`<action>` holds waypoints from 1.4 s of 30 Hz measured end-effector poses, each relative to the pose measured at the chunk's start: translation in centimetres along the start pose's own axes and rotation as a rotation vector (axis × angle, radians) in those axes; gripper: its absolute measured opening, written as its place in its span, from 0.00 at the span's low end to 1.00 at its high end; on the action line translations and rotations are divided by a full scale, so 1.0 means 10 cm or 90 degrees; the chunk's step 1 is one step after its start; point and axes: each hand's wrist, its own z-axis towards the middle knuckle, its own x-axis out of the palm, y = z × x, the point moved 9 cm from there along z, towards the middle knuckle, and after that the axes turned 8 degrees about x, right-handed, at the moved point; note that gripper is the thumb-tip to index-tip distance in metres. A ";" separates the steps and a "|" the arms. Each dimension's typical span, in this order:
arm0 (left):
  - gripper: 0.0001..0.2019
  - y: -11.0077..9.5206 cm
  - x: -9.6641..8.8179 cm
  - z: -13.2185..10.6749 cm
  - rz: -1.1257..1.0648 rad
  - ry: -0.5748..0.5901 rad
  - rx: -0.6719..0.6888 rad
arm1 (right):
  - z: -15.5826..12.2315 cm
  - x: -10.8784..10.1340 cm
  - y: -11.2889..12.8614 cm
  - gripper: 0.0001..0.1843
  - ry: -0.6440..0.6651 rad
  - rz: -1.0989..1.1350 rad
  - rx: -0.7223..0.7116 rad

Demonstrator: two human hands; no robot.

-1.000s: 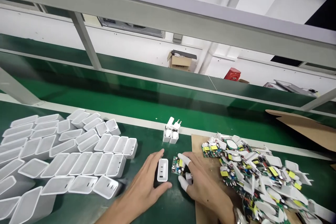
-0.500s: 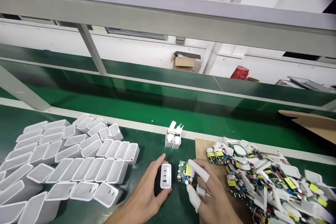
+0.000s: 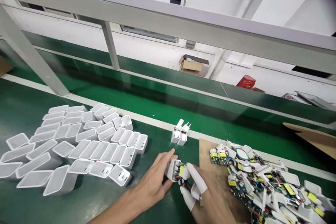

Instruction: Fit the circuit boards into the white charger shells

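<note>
My left hand (image 3: pixel 153 178) grips a white charger shell (image 3: pixel 173 170) lying on its side on the green mat, its open end facing right. My right hand (image 3: pixel 201 196), with white finger cots on its fingertips, pinches a green circuit board (image 3: pixel 183 176) with a yellow part and holds it at the shell's mouth. Both hands meet low in the middle of the view.
Many empty white shells (image 3: pixel 86 145) lie in rows at the left. A heap of circuit boards with white plug caps (image 3: pixel 262 185) sits on brown cardboard (image 3: pixel 207 154) at the right. Two assembled chargers (image 3: pixel 180 133) stand by the white strip ahead. A green conveyor (image 3: pixel 168 101) runs beyond.
The shell has turned from upright to lying on its side, and my right hand has brought the board up to its open end. The view has shifted left.
</note>
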 end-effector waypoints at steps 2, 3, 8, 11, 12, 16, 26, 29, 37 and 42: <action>0.45 0.00 0.01 0.00 -0.003 0.006 0.002 | 0.02 -0.01 0.05 0.32 0.010 -0.041 -0.010; 0.45 0.00 0.02 0.00 -0.005 0.009 0.002 | 0.02 -0.01 0.06 0.33 0.015 -0.058 -0.010; 0.47 0.03 0.05 -0.02 -0.010 0.022 0.001 | 0.04 0.03 0.08 0.34 0.036 -0.064 -0.001; 0.47 0.05 0.07 -0.04 -0.010 0.034 -0.002 | 0.05 0.08 0.07 0.36 0.058 -0.059 0.002; 0.47 0.05 0.08 -0.04 -0.008 0.036 -0.003 | 0.06 0.10 0.06 0.37 0.066 -0.058 0.003; 0.48 0.05 0.08 -0.05 0.005 0.037 -0.007 | 0.06 0.12 0.06 0.40 0.071 -0.057 0.006; 0.50 0.03 0.05 -0.01 0.006 0.017 0.005 | 0.10 0.13 0.04 0.37 0.083 -0.033 0.008; 0.50 0.03 0.06 -0.02 0.004 0.022 0.001 | 0.12 0.11 0.04 0.36 0.107 -0.028 -0.001; 0.47 0.04 0.08 -0.03 -0.020 0.035 -0.022 | 0.13 0.10 -0.03 0.37 0.150 -0.006 0.027; 0.46 0.05 0.10 -0.03 -0.021 0.032 -0.012 | 0.13 0.12 -0.01 0.39 0.180 -0.006 0.039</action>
